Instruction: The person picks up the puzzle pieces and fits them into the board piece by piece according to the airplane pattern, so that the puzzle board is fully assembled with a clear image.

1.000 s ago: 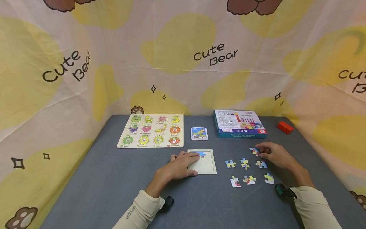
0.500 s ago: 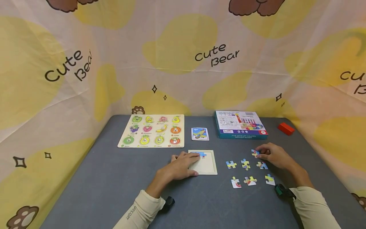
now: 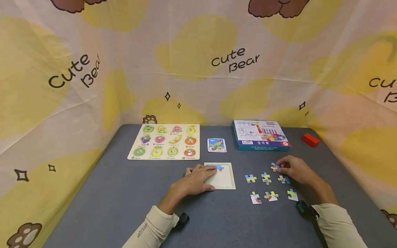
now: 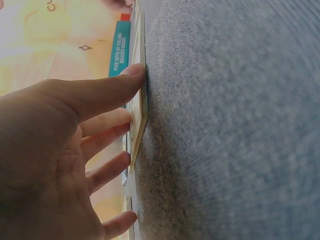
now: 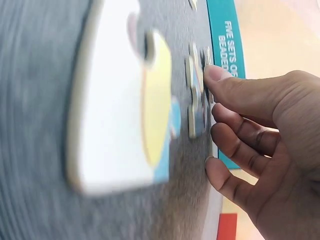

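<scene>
Head view: gray table point(image 3: 105, 196) bears fruit board point(image 3: 166, 144) at back L & teal box point(image 3: 261, 136) at back R, closed, contents hidden. Next in size, R hand point(image 3: 296, 169) has thumb & index in a pinch, L hand point(image 3: 194, 179) rests unclenched, fingers fairly straight, on shallow cream tray point(image 3: 222, 182), w/ plane card point(image 3: 216, 145) just beyond it & red block point(image 3: 310, 140) R of box. Smallest last: blue puzzle pc point(image 3: 220, 167) sits in tray along far rim, partly under L fingers; six loose pcs point(image 3: 266, 178) lie on table R of tray, 2 rows of 3; & multicolor pc point(image 3: 274, 166) in R hand's grip is just past those rows, outside tray.
</scene>
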`<control>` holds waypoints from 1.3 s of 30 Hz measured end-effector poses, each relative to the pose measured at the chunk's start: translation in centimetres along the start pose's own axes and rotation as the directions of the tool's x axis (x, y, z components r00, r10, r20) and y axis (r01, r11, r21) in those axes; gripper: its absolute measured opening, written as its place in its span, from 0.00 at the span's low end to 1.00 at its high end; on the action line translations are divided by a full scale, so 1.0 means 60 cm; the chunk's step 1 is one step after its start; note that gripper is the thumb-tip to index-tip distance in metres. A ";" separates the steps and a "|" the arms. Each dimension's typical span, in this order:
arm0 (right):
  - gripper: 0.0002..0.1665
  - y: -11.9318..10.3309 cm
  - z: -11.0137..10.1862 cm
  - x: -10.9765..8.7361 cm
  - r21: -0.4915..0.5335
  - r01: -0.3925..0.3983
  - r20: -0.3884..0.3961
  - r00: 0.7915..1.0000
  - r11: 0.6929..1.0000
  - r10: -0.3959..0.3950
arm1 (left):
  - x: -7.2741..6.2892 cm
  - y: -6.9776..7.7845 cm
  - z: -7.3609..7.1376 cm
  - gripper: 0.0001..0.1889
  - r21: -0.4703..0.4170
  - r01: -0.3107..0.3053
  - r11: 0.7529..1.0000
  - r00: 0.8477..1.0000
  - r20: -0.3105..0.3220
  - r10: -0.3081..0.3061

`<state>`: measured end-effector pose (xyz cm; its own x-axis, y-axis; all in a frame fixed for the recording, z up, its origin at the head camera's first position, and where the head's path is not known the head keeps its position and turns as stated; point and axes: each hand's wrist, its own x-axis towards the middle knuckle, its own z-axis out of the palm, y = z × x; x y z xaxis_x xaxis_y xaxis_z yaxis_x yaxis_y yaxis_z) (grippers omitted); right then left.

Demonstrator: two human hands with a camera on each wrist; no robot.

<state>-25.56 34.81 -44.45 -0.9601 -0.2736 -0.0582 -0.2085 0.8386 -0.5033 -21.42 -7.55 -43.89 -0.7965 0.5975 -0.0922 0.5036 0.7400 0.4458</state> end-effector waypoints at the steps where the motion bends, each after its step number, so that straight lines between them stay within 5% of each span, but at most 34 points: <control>1: 0.18 -0.003 0.002 0.001 0.006 0.005 0.003 1.000 1.000 -0.005 | 0.000 0.000 0.000 0.35 0.000 -0.002 1.000 1.000 0.000 0.002; 12: 0.14 -0.067 0.031 0.025 0.022 0.123 -0.036 0.992 0.992 -0.122 | -0.003 -0.004 0.001 0.34 0.012 -0.006 1.000 1.000 -0.013 0.006; 39: 0.11 -0.203 0.117 0.094 0.106 0.232 0.084 0.967 0.967 -0.241 | 0.000 0.000 0.003 0.34 0.018 0.014 1.000 1.000 -0.002 -0.014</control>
<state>-27.12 19.73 -44.71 -0.8623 -0.5064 -0.0071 -0.4046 0.6972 -0.5918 -21.37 -7.50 -44.07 -0.8043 0.5863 -0.0966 0.4982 0.7540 0.4282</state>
